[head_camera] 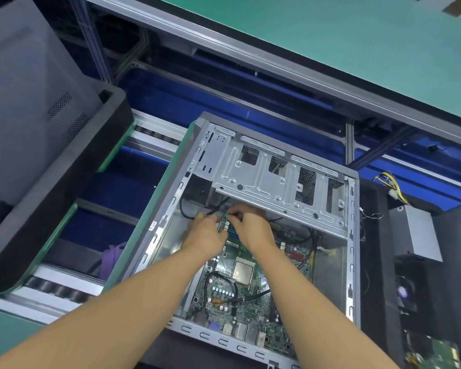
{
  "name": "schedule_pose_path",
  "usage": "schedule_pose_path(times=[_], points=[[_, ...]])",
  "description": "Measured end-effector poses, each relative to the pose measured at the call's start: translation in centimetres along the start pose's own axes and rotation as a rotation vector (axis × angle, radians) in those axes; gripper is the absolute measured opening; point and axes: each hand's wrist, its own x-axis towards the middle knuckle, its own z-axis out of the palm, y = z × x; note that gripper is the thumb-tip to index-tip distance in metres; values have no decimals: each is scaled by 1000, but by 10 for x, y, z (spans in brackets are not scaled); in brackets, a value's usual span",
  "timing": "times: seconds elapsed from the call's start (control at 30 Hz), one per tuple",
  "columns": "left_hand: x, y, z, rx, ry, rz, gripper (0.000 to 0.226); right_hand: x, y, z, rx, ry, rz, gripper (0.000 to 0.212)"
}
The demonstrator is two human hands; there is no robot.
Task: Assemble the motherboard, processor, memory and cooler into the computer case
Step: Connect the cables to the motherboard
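Green piece (226,215) in right hand (250,226) grip, left hand (205,231) beside, over motherboard (240,302)

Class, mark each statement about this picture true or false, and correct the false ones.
1. The motherboard lies inside the computer case. True.
2. A cooler covers the processor. False: the processor is bare.
3. The left hand and right hand both reach to the memory slots. True.
4. The case's side panel is closed. False: the case lies open.
5. The right hand's fingers pinch a small green part. True.
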Motion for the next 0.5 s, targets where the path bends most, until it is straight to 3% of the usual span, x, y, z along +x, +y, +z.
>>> schedule_pose_path(times=[0.5], points=[[1, -1, 0, 2, -13, 5, 47, -1, -1, 1, -28, 30, -8, 20]])
